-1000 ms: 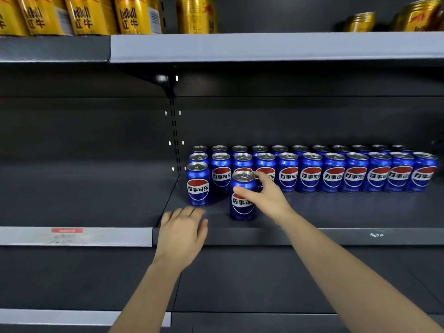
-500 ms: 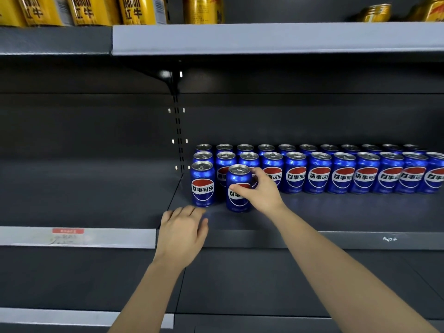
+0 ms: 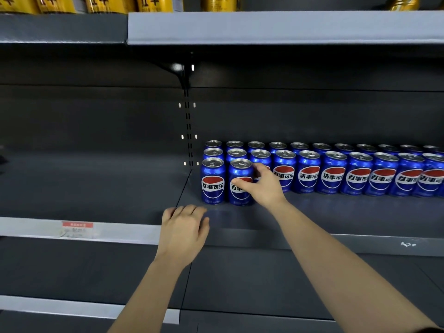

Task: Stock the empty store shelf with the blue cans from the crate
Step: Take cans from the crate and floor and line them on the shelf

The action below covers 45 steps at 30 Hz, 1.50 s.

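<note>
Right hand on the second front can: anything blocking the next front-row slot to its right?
Nothing visible does. The right hand grips the can beside the front-left can; the shelf in front of the second row is bare.

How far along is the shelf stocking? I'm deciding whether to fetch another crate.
Done: two back rows of blue cans line the shelf. In hand: the right hand sets the second front-row can; the left hand rests on the edge. Left: most of the front row.

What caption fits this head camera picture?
Right hand grips a blue can on the shelf.
</note>
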{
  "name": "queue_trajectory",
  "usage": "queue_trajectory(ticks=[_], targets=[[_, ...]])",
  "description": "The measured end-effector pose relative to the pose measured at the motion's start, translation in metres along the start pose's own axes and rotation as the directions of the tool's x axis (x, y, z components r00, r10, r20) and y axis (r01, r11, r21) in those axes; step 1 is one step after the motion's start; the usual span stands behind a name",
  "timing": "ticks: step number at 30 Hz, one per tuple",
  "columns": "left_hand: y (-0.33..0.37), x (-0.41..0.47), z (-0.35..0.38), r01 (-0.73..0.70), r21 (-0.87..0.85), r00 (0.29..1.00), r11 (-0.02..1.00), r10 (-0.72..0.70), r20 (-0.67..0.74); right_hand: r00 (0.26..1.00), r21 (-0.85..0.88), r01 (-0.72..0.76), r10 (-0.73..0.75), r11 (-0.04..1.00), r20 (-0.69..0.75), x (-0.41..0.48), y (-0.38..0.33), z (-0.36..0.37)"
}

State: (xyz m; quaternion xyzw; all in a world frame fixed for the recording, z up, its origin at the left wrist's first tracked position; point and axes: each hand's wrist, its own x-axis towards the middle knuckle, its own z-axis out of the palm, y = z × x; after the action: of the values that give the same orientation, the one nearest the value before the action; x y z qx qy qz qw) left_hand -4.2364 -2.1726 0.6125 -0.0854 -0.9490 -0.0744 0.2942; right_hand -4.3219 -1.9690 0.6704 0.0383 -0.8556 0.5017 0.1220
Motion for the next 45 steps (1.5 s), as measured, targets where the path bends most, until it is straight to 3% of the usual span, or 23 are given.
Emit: queue_trajectory(ticks=[13,19,25,34,41,45], targets=[[-0.001,-0.009,0.003,0.006,0.034,1.0,0.999,-0.005,-0.014,1.0,0.032,-0.017,0.017,0.999,-0.002,0.003,0.01,0.008],[-0.001,-0.017,0.0,0.01,0.022,1.0,1.0,-0.009,-0.018,0.992,0.15,-0.1,0.086,0.984,0.097,0.0,0.016,0.005],[0.009,-0.019,-0.004,0.012,0.012,1.0,1.0,-0.012,-0.015,0.983,0.16,-0.056,0.026,0.986,0.181,-0.019,0.02,-0.006],[0.067,-0.035,-0.015,-0.032,-0.046,0.999,0.998,0.034,0.026,0.984,0.173,-0.021,-0.011,0.985,0.179,-0.076,0.032,-0.05],[0.124,-0.077,-0.021,-0.048,-0.059,0.998,0.997,0.05,0.041,0.989,0.271,-0.073,0.035,0.96,0.144,-0.143,0.063,-0.094],[0.158,-0.121,-0.015,-0.025,-0.077,0.992,0.997,0.035,0.125,0.972,0.124,-0.146,0.119,0.981,0.204,-0.196,0.102,-0.116]])
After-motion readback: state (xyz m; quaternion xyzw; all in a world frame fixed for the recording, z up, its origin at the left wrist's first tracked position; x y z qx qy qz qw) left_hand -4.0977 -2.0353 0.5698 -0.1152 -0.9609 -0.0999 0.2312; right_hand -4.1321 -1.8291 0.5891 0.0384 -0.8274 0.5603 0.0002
